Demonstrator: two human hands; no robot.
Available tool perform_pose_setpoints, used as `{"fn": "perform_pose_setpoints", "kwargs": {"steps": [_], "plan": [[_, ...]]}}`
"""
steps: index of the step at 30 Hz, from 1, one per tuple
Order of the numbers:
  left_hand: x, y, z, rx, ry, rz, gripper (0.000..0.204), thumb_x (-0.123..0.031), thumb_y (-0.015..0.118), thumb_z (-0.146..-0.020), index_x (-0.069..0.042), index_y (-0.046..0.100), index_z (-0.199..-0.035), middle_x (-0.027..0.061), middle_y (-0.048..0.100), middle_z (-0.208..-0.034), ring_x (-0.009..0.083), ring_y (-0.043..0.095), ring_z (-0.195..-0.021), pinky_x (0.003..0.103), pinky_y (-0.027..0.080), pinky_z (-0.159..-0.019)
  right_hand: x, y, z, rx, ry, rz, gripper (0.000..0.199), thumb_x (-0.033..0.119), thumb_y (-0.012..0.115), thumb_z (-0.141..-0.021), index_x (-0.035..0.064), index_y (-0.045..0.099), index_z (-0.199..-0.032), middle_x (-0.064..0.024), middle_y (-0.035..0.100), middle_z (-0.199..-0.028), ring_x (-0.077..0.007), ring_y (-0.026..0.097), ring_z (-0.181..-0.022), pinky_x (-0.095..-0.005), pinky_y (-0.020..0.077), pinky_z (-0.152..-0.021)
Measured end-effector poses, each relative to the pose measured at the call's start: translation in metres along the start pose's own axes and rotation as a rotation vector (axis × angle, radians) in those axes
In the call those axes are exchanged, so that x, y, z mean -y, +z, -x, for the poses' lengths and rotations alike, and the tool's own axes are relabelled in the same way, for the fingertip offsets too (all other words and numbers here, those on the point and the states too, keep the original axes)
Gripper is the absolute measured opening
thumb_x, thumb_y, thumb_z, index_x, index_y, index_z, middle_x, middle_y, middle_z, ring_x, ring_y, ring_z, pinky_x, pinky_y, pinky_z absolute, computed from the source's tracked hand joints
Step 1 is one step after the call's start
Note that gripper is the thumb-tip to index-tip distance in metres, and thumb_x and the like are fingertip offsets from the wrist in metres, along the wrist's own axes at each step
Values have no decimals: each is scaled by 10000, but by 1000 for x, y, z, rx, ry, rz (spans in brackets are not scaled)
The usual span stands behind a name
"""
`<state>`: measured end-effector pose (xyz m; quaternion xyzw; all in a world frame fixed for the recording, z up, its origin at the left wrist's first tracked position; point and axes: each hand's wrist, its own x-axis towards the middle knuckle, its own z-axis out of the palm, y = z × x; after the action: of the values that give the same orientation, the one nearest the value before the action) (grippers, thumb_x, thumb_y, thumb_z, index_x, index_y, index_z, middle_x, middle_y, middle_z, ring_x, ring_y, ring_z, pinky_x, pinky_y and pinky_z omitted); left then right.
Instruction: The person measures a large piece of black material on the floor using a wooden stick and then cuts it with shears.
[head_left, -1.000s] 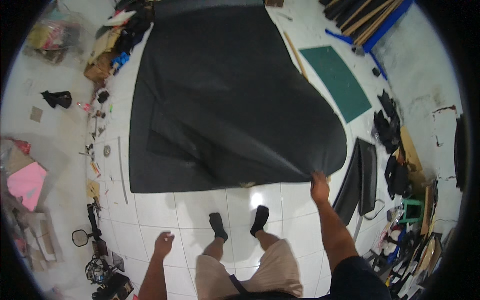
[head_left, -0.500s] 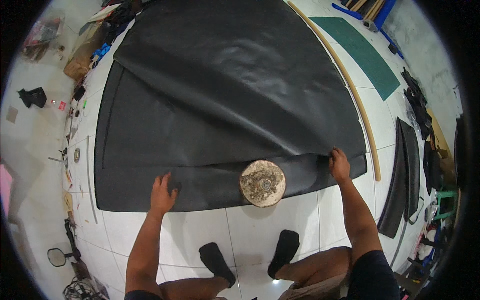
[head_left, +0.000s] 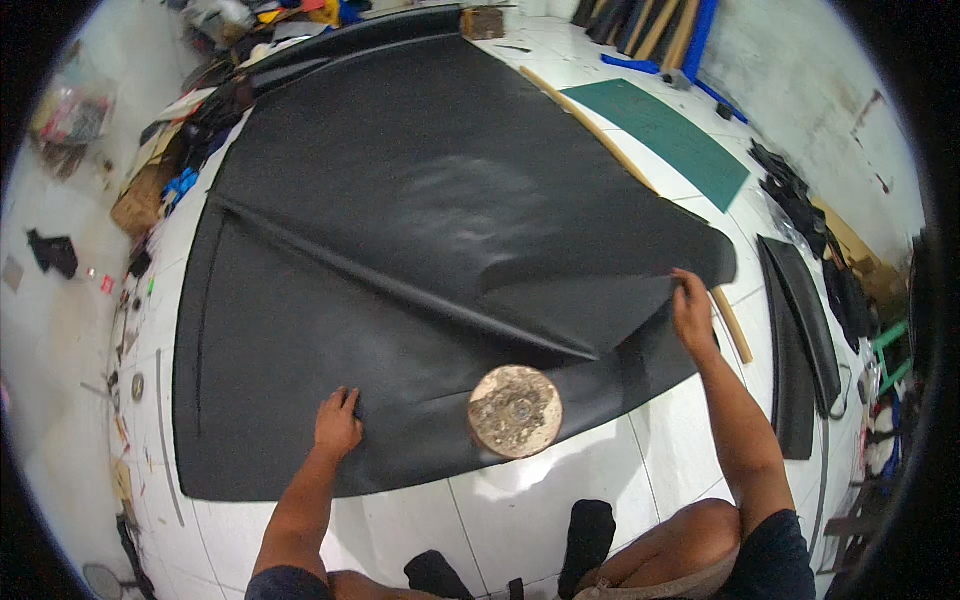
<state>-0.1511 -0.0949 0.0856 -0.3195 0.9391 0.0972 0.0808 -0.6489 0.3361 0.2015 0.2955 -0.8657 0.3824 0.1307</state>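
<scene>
A large black leather-like sheet point(head_left: 330, 370) covers much of the floor before me, its far end rolled up. A long diagonal fold crosses it from the upper left toward the lower right. My right hand point(head_left: 692, 312) pinches the edge of the upper layer at the right, where that layer is raised and bent over. My left hand point(head_left: 339, 424) lies on the near left part of the sheet with its fingers stretched out, holding nothing. Between the hands, a round, worn, stained block point(head_left: 516, 411) sits on the sheet close to its near edge.
A long wooden strip point(head_left: 590, 125) runs along the sheet's right side, partly hidden by the raised layer. Beyond it lies a green mat point(head_left: 665, 135). Black strips point(head_left: 795, 360) rest farther right. A brown block point(head_left: 483, 23) stands at the rolled end; clutter lines the left wall.
My right hand has raised the sheet's right edge and carried it away from me, bending the corner over. My left hand has shifted over the sheet. The view has tilted up, showing the rolled far end.
</scene>
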Motion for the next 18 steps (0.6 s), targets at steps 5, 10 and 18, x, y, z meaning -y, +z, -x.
{"fn": "perform_pose_setpoints", "kwargs": {"steps": [5, 10, 18], "plan": [[-51, -7, 2, -80, 184, 79, 511, -198, 629, -860, -101, 532, -1351, 184, 509, -1367, 329, 492, -1262, 470, 352, -1089, -94, -38, 14, -6, 51, 236, 278, 107, 466, -962, -36, 556, -1183, -237, 630, -1119, -349, 608, -1083, -367, 442, -945], [-6, 9, 13, 47, 197, -95, 378, -168, 613, -857, -102, 598, -1229, 137, 605, -1191, 341, 590, -1092, 470, 444, -976, -102, 1, 54, 266, 207, 162, 411, 66, 525, -867, -62, 527, -1257, -276, 613, -1187, -421, 575, -1151, -425, 438, -1007], [24, -28, 48, -123, -6, -99, 191, -125, 574, -882, -96, 611, -1067, 96, 596, -1052, 312, 579, -1059, 448, 502, -859, -63, 29, 64, 416, 27, 162, 465, 0, 518, -780, 36, 604, -1236, -215, 613, -1219, -373, 554, -1186, -432, 412, -1047]]}}
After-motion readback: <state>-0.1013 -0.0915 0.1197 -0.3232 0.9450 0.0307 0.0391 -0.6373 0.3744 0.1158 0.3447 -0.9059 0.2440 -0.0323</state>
